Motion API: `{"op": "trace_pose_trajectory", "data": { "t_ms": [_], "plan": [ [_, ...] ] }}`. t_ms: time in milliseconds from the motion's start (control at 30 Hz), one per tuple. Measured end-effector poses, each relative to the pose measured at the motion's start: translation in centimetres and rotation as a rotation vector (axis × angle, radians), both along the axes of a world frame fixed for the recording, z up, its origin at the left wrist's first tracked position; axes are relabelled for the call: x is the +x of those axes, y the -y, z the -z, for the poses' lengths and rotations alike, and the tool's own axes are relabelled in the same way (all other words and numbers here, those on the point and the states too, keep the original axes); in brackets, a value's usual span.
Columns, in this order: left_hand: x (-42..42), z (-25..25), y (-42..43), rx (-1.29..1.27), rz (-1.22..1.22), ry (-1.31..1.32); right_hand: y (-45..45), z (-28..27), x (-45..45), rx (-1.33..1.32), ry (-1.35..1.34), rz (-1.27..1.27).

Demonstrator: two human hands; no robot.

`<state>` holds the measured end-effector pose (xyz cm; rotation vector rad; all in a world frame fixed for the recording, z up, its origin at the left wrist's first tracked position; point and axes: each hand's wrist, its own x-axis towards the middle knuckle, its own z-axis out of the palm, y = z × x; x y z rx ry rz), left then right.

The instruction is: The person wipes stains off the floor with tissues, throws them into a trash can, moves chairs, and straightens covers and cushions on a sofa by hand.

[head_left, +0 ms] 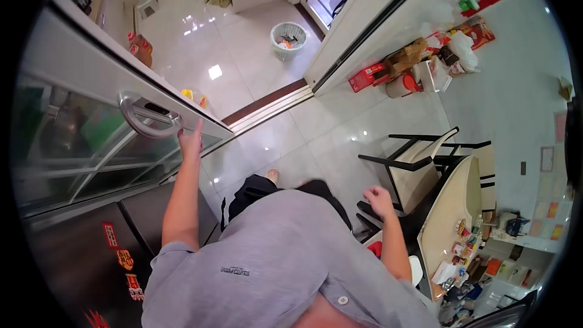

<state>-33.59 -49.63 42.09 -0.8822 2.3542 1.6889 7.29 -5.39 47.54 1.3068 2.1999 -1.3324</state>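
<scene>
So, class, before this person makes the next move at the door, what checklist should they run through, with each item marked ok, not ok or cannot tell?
1. Left hand at the door handle: ok, it is at the handle's lower end.
2. Fingers firmly closed round the handle: cannot tell; the grip is not clear.
3. Right hand free: ok, nothing shows in it.
4. Basket off the sill: ok, it stands beyond it.
5. Yellow container apart from the door panel: cannot tell; the panel hides part of it.
6. Both feet off the sill: cannot tell; only one foot shows plainly, short of it.
</scene>
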Motion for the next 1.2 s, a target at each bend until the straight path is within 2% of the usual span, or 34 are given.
{"op": "trace_pose_trajectory", "data": {
  "t_ms": [67, 167, 200, 300, 333, 367, 400, 467, 500, 533, 567, 667, 733, 833, 900, 967, 1033, 1067, 1133, 1200],
  "plan": [
    [-2.9, -1.0, -1.4, 0.42, -0.1, 0.008, -2.2, 1.4, -6.2, -0.039, -0.085, -0.105],
    [-4.3, -0.4, -3.0, 0.396, -0.236, 0.036, -6.4, 4.5, -16.9, -0.057, -0.022, -0.284],
    [-4.5, -1.2, -4.0, 0.367, -0.312, 0.05, -7.0, 4.0, -21.5, -0.066, 0.017, -0.314],
    [-5.1, -1.2, -5.4, 0.35, -0.37, -0.081, -10.0, 7.2, -35.1, -0.145, 0.0, -0.39],
    [-5.4, -0.9, -5.7, 0.314, -0.387, -0.081, -10.5, 8.4, -40.5, -0.258, 0.031, -0.336],
    [-5.8, 0.2, -5.5, 0.301, -0.453, 0.029, -11.1, 9.7, -45.8, -0.373, 0.061, -0.287],
    [-5.6, 1.0, -5.3, 0.289, -0.519, 0.138, -11.8, 11.8, -50.2, -0.386, 0.057, -0.318],
    [-5.9, 1.2, -7.0, 0.196, -0.587, 0.011, -13.7, 19.0, -60.2, -0.518, 0.086, -0.198],
    [-7.2, -0.6, -8.6, 0.171, -0.642, 0.084, -14.6, 23.1, -64.2, -0.494, 0.12, -0.184],
    [-7.1, 0.0, -8.1, 0.208, -0.687, 0.158, -15.3, 26.9, -67.5, -0.507, 0.153, -0.088],
    [-7.9, -0.1, -8.4, 0.101, -0.756, 0.263, -15.7, 30.3, -70.2, -0.482, 0.171, 0.036],
    [-9.0, 0.3, -9.3, 0.058, -0.878, 0.395, -18.8, 40.2, -78.2, -0.501, 0.306, 0.226],
    [-9.4, 0.0, -9.6, 0.017, -0.952, 0.444, -20.7, 47.1, -80.6, -0.539, 0.318, 0.345],
    [-9.3, -0.4, -9.8, 0.067, -1.1, 0.457, -21.8, 54.6, -84.0, -0.517, 0.297, 0.517],
    [-9.4, -0.4, -9.6, 0.182, -1.111, 0.473, -21.6, 56.8, -86.9, -0.491, 0.278, 0.623],
    [-9.3, -0.5, -9.4, 0.18, -1.158, 0.505, -21.1, 59.6, -88.6, -0.495, 0.312, 0.657],
    [-9.7, -0.9, -9.7, 0.21, -1.161, 0.525, -22.4, 64.4, -88.3, -0.86, 0.128, 0.785],
    [-9.6, -0.8, -9.6, 0.207, -1.186, 0.527, -22.1, 66.0, -88.3, -0.854, 0.159, 0.78],
    [-10.0, -0.7, -9.7, 0.206, -1.183, 0.524, -21.6, 68.0, -87.8, -0.681, 0.043, 0.893],
    [-10.0, -0.8, -9.8, 0.205, -1.189, 0.527, -21.4, 68.4, -86.6, -0.706, 0.041, 0.912]
  ]
}}
